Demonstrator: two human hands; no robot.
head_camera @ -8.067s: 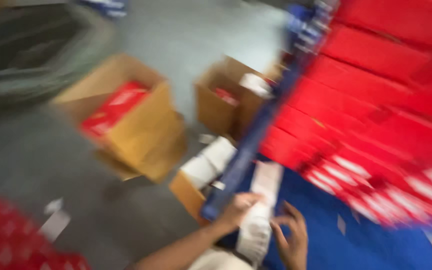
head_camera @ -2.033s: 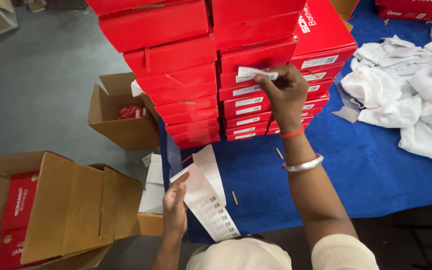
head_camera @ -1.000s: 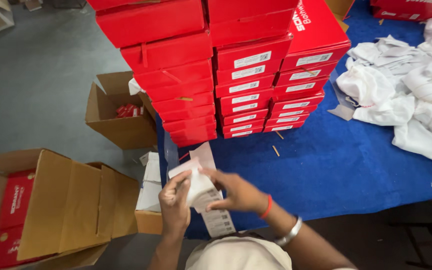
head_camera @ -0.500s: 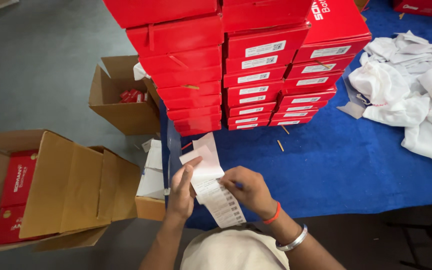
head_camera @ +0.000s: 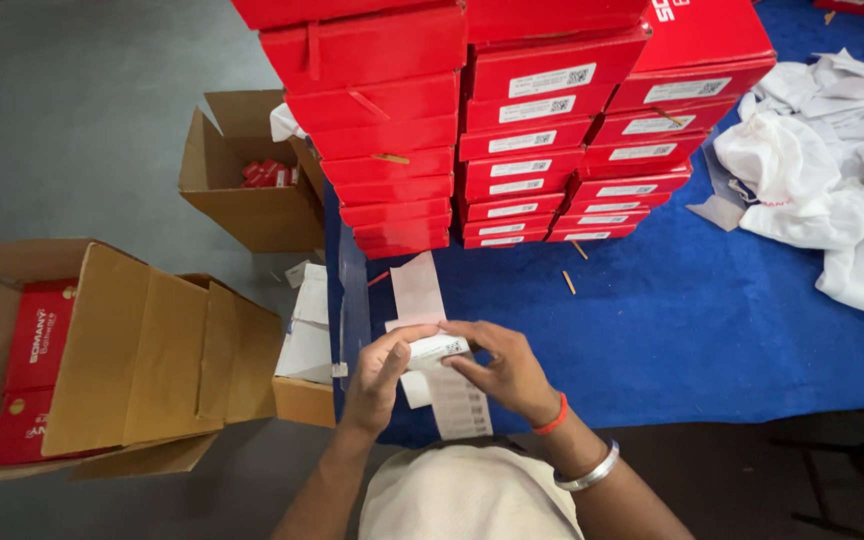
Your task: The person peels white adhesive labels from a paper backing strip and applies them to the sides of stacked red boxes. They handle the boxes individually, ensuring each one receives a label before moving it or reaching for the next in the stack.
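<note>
Both hands meet over the near edge of the blue table cover [head_camera: 672,320]. Left hand [head_camera: 377,375] and right hand [head_camera: 507,370] each pinch the same small white label [head_camera: 435,349] — fingers closed on it from either side, just above a long white strip of printed labels [head_camera: 457,400] lying on the cover. Behind stand stacked red boxes [head_camera: 512,130], several with white end labels. Crumpled white cloth [head_camera: 822,190] lies far right. On the floor at left — an open cardboard carton [head_camera: 122,360] holding red boxes.

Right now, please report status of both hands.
Left hand and right hand pinch white label strip. Nothing in the way; stacked red boxes stand beyond.
</note>
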